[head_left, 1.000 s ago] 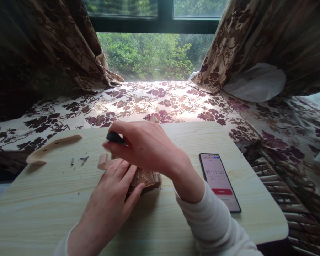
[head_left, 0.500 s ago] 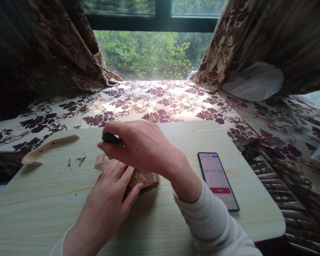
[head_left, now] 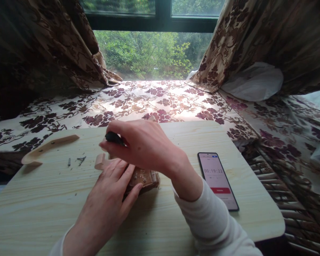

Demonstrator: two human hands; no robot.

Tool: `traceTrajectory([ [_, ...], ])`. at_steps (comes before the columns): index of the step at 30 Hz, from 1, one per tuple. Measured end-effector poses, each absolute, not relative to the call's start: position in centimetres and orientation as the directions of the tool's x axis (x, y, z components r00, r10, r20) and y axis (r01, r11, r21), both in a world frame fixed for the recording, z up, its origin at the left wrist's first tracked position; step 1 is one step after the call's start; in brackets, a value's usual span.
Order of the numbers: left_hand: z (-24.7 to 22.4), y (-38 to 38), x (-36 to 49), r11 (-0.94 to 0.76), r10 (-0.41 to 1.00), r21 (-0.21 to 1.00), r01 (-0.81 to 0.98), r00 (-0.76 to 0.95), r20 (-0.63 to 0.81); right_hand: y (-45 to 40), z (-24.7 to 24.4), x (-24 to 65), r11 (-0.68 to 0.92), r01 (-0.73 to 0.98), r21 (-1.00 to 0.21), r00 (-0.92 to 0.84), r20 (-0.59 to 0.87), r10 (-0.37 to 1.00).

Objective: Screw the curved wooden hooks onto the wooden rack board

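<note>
Seemingly partway done, grips black handle [head_left: 113, 138] in curled right hand [head_left: 145, 145], braces brown block [head_left: 148, 177] under flattened left hand [head_left: 108, 188], with screws [head_left: 69, 162] and curved wooden piece [head_left: 45, 148] loose left of both.

The right sleeve [head_left: 216, 220] is plain, off-white and creased in soft folds, its edge ending short of the bare right hand [head_left: 146, 145]. The left sleeve [head_left: 58, 246], similarly pale, shows only a narrow strip below the bare left hand [head_left: 104, 195].
</note>
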State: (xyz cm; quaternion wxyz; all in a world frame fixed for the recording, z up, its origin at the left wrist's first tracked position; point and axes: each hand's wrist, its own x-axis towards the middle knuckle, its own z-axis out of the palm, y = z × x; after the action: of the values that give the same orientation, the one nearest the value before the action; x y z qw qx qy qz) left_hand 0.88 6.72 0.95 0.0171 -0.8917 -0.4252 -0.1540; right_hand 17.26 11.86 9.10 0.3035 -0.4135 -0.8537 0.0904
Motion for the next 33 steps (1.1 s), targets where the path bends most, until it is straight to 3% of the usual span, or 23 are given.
traceTrajectory([
  [5,0.7,6.8,0.8,-0.647,0.741,0.094,0.756,0.595,0.312,12.3,8.5,17.1,0.575,0.708,-0.411,-0.371,0.476,0.797],
  [13,0.9,6.8,1.0,-0.625,0.766,0.127,0.770,0.573,0.292,11.7,8.8,17.6,0.648,0.599,-0.471,-0.466,0.453,0.760],
  [19,1.1,6.2,1.0,-0.602,0.777,0.119,0.789,0.545,0.315,12.4,8.2,17.1,0.584,0.654,-0.480,-0.358,0.483,0.799],
  [27,1.5,5.6,1.4,-0.556,0.819,0.143,0.818,0.511,0.263,11.2,8.4,17.1,0.623,0.561,-0.545,-0.436,0.446,0.782],
  [33,0.9,5.4,1.1,-0.564,0.804,0.130,0.816,0.506,0.312,11.8,7.8,16.7,0.558,0.638,-0.532,-0.338,0.458,0.822],
])
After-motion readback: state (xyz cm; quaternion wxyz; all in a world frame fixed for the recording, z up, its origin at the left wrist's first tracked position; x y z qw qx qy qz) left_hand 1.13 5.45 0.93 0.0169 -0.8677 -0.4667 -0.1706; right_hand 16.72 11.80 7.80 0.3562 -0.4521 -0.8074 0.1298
